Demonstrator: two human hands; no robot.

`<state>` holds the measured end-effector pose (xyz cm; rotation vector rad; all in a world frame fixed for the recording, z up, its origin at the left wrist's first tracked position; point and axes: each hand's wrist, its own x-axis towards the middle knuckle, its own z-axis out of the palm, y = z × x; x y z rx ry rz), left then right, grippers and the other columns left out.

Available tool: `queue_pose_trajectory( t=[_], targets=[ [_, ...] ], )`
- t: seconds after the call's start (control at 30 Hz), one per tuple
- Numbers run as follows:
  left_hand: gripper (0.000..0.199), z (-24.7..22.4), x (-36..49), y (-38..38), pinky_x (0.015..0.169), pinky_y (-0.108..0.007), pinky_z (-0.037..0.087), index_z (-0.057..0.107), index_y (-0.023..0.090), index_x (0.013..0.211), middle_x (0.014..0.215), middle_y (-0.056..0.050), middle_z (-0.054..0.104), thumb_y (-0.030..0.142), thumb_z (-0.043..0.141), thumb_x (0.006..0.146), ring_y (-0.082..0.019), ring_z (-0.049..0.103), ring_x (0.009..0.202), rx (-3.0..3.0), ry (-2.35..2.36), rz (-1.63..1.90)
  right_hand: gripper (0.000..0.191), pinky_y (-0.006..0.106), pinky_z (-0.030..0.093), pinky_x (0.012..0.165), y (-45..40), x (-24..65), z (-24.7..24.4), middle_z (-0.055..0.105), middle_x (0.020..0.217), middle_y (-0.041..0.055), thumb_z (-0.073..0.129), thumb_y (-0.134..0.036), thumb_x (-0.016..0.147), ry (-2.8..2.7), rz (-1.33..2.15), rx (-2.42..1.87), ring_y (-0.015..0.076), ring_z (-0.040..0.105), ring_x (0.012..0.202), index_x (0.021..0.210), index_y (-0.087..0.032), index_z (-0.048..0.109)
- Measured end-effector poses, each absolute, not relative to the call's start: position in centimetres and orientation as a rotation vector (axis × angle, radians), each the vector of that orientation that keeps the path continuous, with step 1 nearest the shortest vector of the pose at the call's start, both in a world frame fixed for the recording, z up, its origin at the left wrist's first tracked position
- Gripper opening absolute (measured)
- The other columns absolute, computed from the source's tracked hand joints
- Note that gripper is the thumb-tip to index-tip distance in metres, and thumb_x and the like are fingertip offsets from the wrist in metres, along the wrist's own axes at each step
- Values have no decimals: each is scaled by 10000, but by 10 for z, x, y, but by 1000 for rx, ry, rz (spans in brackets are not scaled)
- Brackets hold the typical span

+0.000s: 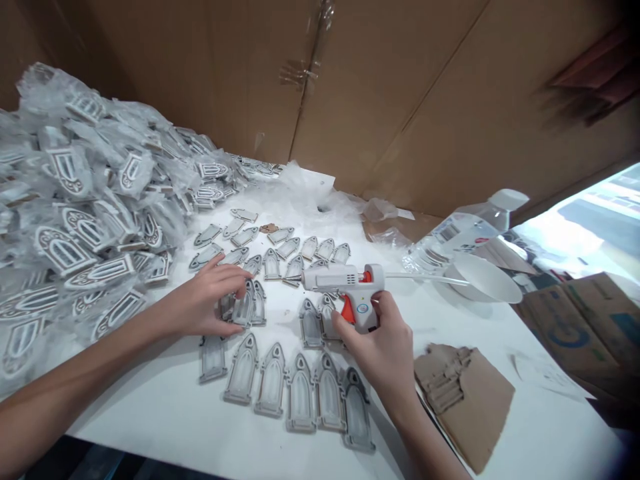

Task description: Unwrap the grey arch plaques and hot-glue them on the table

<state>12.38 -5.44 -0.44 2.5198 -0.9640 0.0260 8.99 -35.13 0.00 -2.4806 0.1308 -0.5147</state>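
My right hand [383,340] is wrapped round the handle of a white hot glue gun [335,279] with an orange trigger. The gun's nozzle points left, and a clear glue stick [425,277] sticks out behind it. My left hand [215,297] is curled with its fingertips and thumb on a small grey arched window piece [244,308], which they partly hide. More arched pieces lie around both hands, among them a front row [301,393] nearest me and smaller ones [310,248] farther back.
A heap of plastic-wrapped window pieces [110,193] fills the left side. A torn cardboard piece [465,400] lies at the right. Behind it are a white bowl [483,280] and a clear plastic bottle [460,230]. A cardboard wall [370,93] rises at the back.
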Motion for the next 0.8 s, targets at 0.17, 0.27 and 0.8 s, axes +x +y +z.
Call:
queue_pose_trajectory(
  t=[0.17,0.27,0.8],
  targets=[
    [515,-1,112,-67,1154,-502,191,397,203,1004,1092,-46,564,402,698,637,-216,552,1081,2482,-801,86,351,210,309,446,-346,87,-2,406,534,-77,621,-433,655,54,-497,-2520,94,366,444,769,-217,369],
    [605,-3,107,-72,1145,-521,196,391,207,1090,1078,-40,557,387,696,600,-229,571,1028,2468,-743,136,344,213,310,444,-342,85,-4,399,513,-80,615,-431,659,-5,-485,-2571,103,384,438,784,-219,375],
    [686,2,99,-82,998,-508,360,395,210,1001,984,-40,572,524,753,507,-234,593,939,2404,-640,140,315,229,339,441,-336,82,-20,554,574,-31,566,-451,732,-272,-492,-2734,162,546,471,849,-216,391]
  ],
)
